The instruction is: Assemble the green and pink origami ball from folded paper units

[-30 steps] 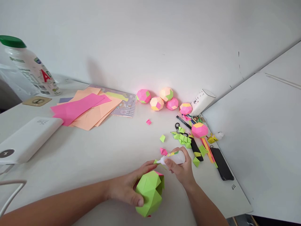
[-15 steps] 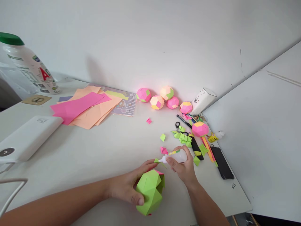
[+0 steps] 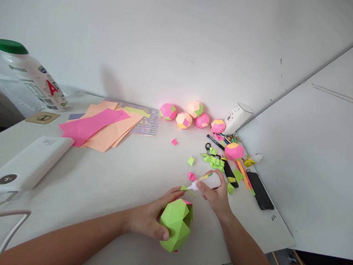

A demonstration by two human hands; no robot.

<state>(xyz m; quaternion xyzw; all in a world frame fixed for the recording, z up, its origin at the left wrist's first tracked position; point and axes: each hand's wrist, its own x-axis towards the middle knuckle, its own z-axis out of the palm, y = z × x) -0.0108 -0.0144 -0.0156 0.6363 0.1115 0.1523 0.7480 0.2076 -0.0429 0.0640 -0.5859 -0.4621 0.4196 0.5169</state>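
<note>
My left hand [image 3: 153, 217] is closed round a green faceted paper ball [image 3: 175, 226], thumb on its near side; an opening shows on the ball's right. At the tips of that hand's fingers sits a small green paper piece [image 3: 183, 188]. My right hand [image 3: 216, 195] grips a white glue bottle [image 3: 211, 180], tilted so its nozzle meets the small piece. Just beyond the bottle lies a pink folded paper piece [image 3: 192, 176]. A loose green piece [image 3: 191, 161] lies farther off on the table.
Several finished paper balls [image 3: 184, 120] stand by the wall. Green folded pieces [image 3: 216, 162], scissors [image 3: 208, 146], a cutter [image 3: 230, 173] and a black phone [image 3: 259, 190] lie at right. Paper sheets [image 3: 107, 129], a power bank [image 3: 35, 162] and a bottle [image 3: 35, 79] occupy the left.
The glue bottle has shifted very slightly in my right hand's grip, its nozzle still at the small green piece. My left hand and the ball look the same.
</note>
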